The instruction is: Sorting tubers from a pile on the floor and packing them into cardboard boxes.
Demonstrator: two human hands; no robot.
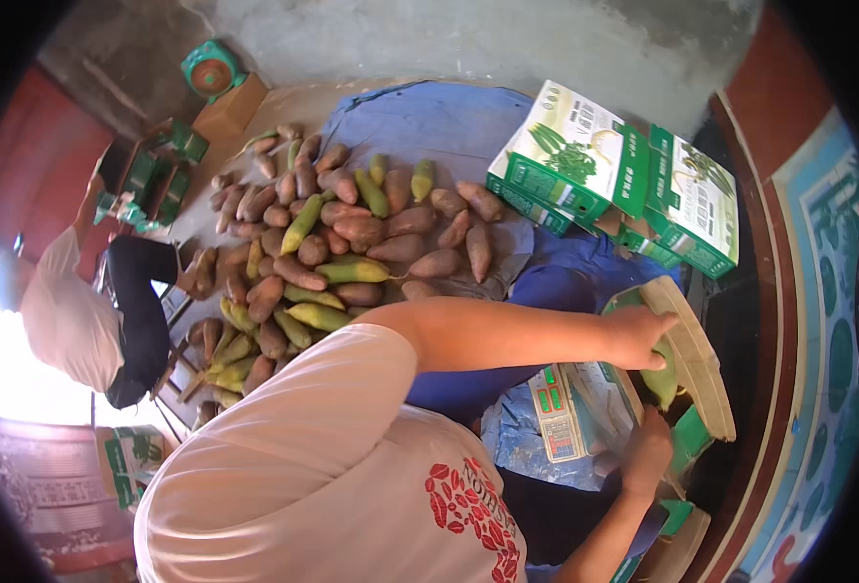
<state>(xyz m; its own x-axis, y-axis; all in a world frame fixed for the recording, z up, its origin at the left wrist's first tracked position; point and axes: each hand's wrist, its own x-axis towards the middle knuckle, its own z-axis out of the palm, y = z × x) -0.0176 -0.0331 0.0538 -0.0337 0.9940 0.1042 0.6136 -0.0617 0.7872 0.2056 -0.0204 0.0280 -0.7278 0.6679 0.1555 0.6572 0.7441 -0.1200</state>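
One tapering green vegetable point(661, 381) fills the left hand's point(640, 338) grip beside brown cardboard point(700, 364); the right hand's point(649, 454) I cannot tell.

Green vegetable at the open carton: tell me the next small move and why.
Probably ease the green vegetable down into the open carton: the left hand is against it at the opening, with the right hand close by.

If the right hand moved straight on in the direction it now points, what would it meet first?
Probably the green vegetable in the left hand, just ahead of the right hand; depth is unclear, so they may already touch.
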